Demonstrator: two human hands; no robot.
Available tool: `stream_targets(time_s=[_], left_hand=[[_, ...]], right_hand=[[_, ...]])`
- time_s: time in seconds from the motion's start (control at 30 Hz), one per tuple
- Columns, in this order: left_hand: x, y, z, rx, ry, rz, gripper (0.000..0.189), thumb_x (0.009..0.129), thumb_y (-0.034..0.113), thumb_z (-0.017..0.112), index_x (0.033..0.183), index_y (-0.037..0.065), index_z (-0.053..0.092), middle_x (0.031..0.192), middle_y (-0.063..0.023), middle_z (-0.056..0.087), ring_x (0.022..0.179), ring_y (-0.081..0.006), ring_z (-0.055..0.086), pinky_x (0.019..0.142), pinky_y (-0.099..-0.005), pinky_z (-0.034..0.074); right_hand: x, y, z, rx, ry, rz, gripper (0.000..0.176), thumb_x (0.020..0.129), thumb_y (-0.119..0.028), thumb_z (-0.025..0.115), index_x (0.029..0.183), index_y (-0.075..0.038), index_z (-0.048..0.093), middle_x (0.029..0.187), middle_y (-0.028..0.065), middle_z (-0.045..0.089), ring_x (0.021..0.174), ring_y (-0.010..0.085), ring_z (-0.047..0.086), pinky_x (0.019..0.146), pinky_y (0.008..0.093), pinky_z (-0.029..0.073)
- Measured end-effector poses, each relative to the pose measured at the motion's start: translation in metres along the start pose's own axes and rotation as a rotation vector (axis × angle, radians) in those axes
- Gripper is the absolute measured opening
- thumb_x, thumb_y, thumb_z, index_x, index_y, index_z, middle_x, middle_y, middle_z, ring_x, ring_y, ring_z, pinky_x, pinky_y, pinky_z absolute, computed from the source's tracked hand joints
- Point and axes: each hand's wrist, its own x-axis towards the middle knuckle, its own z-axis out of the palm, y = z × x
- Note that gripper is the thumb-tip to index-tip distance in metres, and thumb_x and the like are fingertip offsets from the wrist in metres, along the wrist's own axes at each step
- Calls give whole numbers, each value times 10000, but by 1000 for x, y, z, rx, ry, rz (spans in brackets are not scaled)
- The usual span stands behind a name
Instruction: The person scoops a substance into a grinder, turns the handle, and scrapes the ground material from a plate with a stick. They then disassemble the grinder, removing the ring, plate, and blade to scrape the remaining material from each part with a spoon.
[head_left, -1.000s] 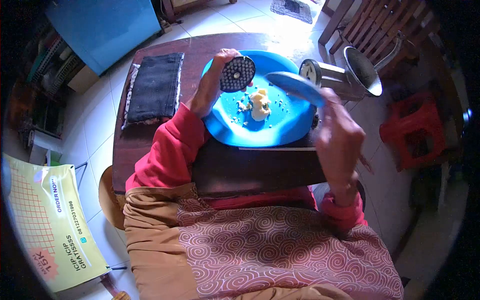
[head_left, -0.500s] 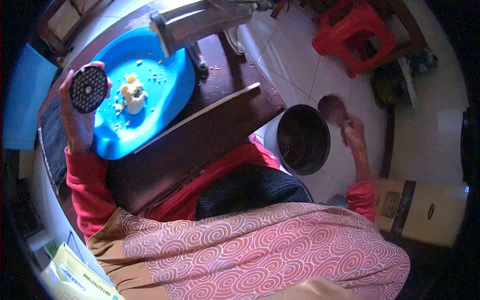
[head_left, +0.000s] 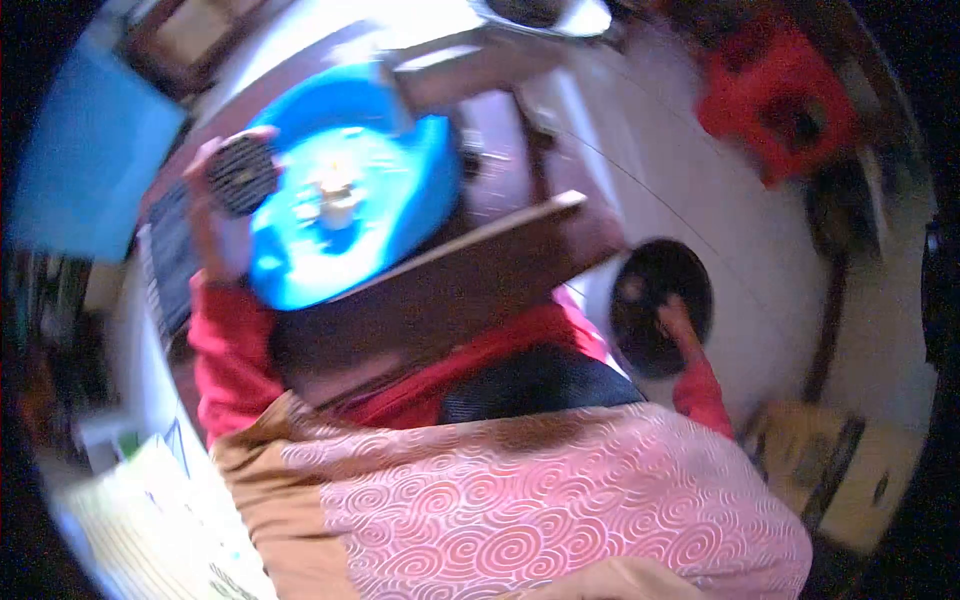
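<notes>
My left hand (head_left: pixel 232 237) grips a round black perforated disc (head_left: pixel 243 175) over the left edge of a blue basin (head_left: pixel 420 205). In that basin lie a pale yellowish lump (head_left: pixel 338 195) and scattered crumbs. My right hand (head_left: pixel 677 320) is over the mouth of a dark bucket (head_left: pixel 643 352), its fingers bent together. What they hold is blurred against the dark interior, so I cannot make it out. A metal machine with a tube-shaped body (head_left: pixel 480 72) stands at the basin's far right side.
A pale strip (head_left: pixel 490 232) lies along the dark table (head_left: pixel 400 340). At the upper right is a red stool (head_left: pixel 785 110) on the tiled floor. A cardboard box (head_left: pixel 800 450) sits at lower right, and a printed sheet (head_left: pixel 150 520) at lower left.
My right hand has moved from beside the bucket to over its mouth; the round dark thing it held no longer shows clearly. The whole view has shifted and blurred. My left hand keeps the disc.
</notes>
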Motion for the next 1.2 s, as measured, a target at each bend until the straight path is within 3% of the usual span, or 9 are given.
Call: stream_targets(time_s=[0.23, 0.27, 0.33, 0.6, 0.63, 0.77, 0.9, 1.07, 1.2], left_hand=[[0, 6, 20, -106, 74, -40, 497, 888, 474, 368, 1026, 40, 567, 947, -93, 632, 734, -171, 626, 641, -298, 520], [-2, -12, 21, -163, 10, 268, 502, 884, 479, 376, 1036, 35, 554, 959, -96, 622, 757, -186, 630, 644, -293, 522], [11, -1, 20, -146, 63, -120, 536, 879, 503, 369, 998, 26, 580, 893, -82, 635, 721, -179, 636, 636, -285, 519], [11, -3, 5, -279, -45, 64, 530, 895, 512, 342, 1059, 50, 541, 960, -111, 628, 741, -199, 640, 644, -292, 523], [3, -1, 7, -199, -21, 280, 534, 890, 542, 332, 1121, 83, 479, 1004, -131, 613, 789, -227, 640, 670, -313, 531], [3, 10, 3, -196, 116, 123, 528, 894, 542, 296, 1069, 82, 489, 994, -126, 613, 758, -224, 643, 649, -323, 535], [4, 12, 7, -204, 169, 65, 520, 915, 495, 262, 1021, 56, 518, 925, -94, 635, 706, -208, 645, 607, -309, 532], [6, 17, 17, -201, 271, 1, 568, 897, 475, 328, 969, -22, 594, 731, -126, 644, 663, -185, 633, 617, -285, 511], [3, 5, 9, -402, 275, 33, 475, 903, 431, 379, 1031, 6, 548, 930, -130, 624, 788, -181, 624, 696, -311, 507]], right_hand=[[-4, -27, -4, -460, -12, -133, 265, 743, -204, 512, 942, -32, 551, 886, 179, 540, 809, 327, 525, 711, 459, 417], [-6, -31, -5, -520, 6, -139, 279, 744, -211, 517, 959, -34, 548, 911, 183, 533, 833, 331, 517, 728, 461, 412], [-7, -34, -4, -630, 44, -137, 310, 747, -225, 528, 994, -38, 541, 960, 191, 520, 881, 341, 501, 761, 463, 402], [-53, -62, 11, -953, 166, -194, 445, 755, -281, 572, 1133, -55, 513, 1155, 223, 467, 1072, 379, 437, 896, 472, 359], [-60, -67, 13, -994, 209, -237, 463, 756, -288, 578, 1151, -57, 510, 1180, 227, 460, 1096, 384, 429, 913, 473, 354], [-53, -62, 0, -1115, 703, -799, 539, 762, -315, 591, 1211, -49, 454, 1078, 208, 542, 988, 308, 544, 852, 451, 391], [-125, -156, -38, -619, 929, -944, 73, 814, -109, 536, 803, -37, 529, 764, 173, 500, 761, 333, 524, 715, 445, 391], [-207, -252, -63, -391, 950, -1286, 125, 807, -105, 586, 900, -21, 580, 844, 145, 553, 791, 319, 536, 764, 388, 406], [-223, -297, -39, -436, 790, -1519, 169, 742, -85, 621, 906, -46, 600, 929, 115, 565, 878, 287, 522, 786, 389, 398]])
